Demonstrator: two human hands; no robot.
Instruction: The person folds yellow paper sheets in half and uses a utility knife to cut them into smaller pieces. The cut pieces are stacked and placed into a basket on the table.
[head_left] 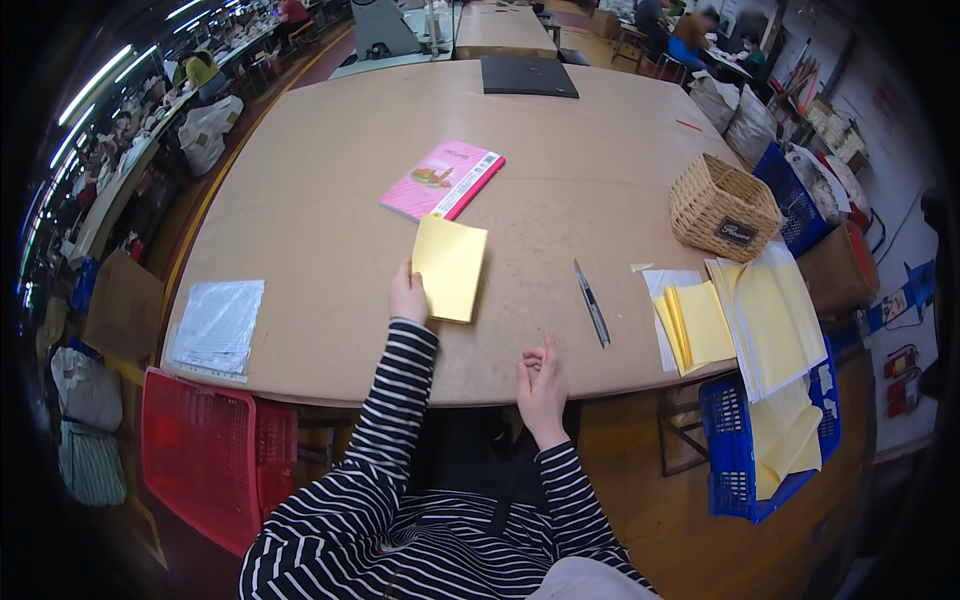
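Striped shirt [450, 530], left hand [406, 294] gripping yellow booklet [455, 265], right hand [542, 390] empty, half-curled, lettered label [738, 232] on wicker basket [705, 200]

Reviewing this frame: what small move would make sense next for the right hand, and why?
Probably bringing the right hand over to the free right edge of the yellow paper to steady it. The left hand alone grips the paper, by its left side, while the right hand looks empty and is close by.
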